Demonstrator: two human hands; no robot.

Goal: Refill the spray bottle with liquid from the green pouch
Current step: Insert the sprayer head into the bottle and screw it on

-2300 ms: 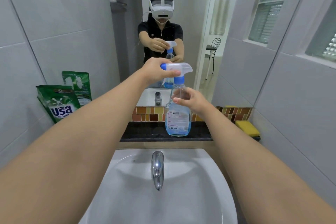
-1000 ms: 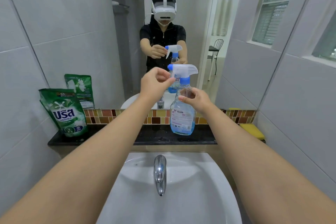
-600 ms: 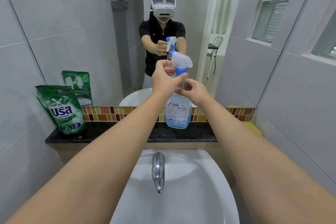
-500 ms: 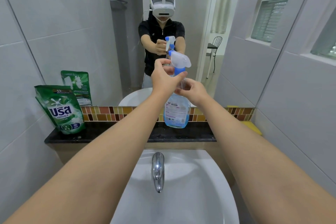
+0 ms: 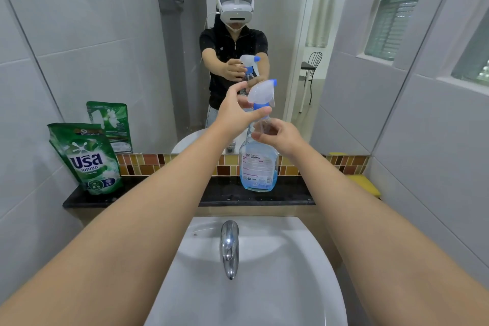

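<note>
1. Clear plastic spray bottle (image 5: 258, 164), partly filled with blue liquid, stands on the black counter (image 5: 158, 194) behind the sink (image 5: 264, 286).
2. Left hand (image 5: 235, 111): grip curled round the blue collar under the spray head (image 5: 262, 92).
3. Right hand (image 5: 277, 135): grip pinches the bottle's neck.
4. Green pouch (image 5: 87, 159) stands upright at the counter's left end, well apart.

Person wearing a black short-sleeved zip-neck top (image 5: 232, 42) (seen in the mirror), white headset (image 5: 236, 9) strapping over dark hair, forearms (image 5: 148, 193) showing bare
</note>
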